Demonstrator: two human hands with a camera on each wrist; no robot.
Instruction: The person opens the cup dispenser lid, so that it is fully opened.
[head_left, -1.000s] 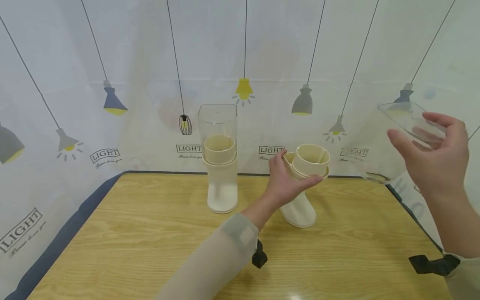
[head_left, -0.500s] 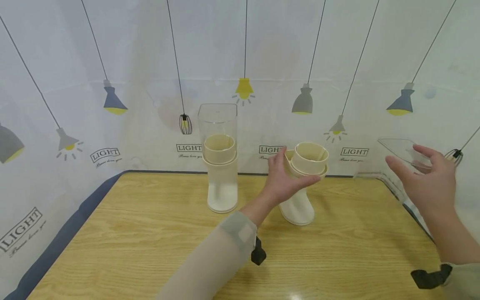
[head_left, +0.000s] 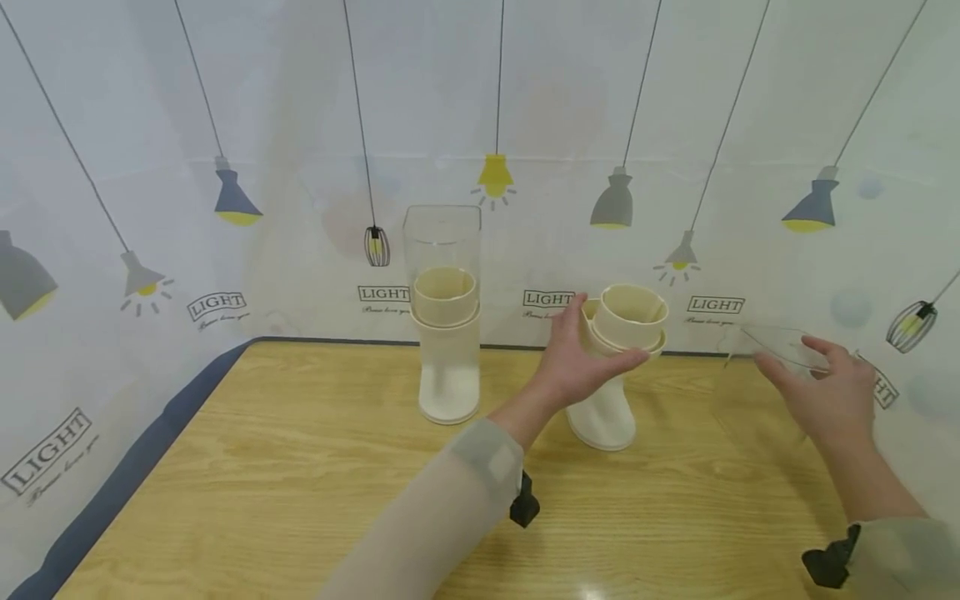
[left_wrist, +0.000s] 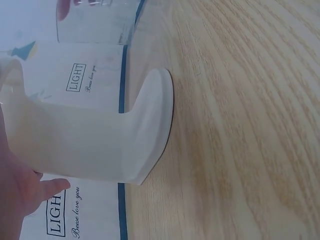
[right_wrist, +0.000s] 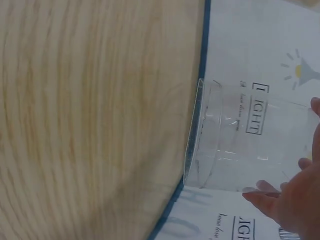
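On the right half of the table a cream plastic dispenser base (head_left: 602, 421) stands, with a foot jutting forward and a round collar on top. My left hand (head_left: 573, 367) grips it below the collar, thumb toward the front. In the left wrist view the foot of the base (left_wrist: 152, 115) rests flat on the wood. My right hand (head_left: 832, 392) holds a clear plastic container (right_wrist: 255, 145) by its upper end, to the right of the base. The container's lower rim is close over the table. A second cream dispenser (head_left: 448, 367) stands to the left, topped by a similar clear container (head_left: 441, 229).
The wooden table (head_left: 315, 475) has a dark blue edge (head_left: 198, 387) along its back and left sides. Behind it hangs a white backdrop (head_left: 285, 100) printed with lamps.
My right hand has lowered the clear container toward the table and brought it somewhat left. The left hand keeps its grip on the base, and the second dispenser stays put.
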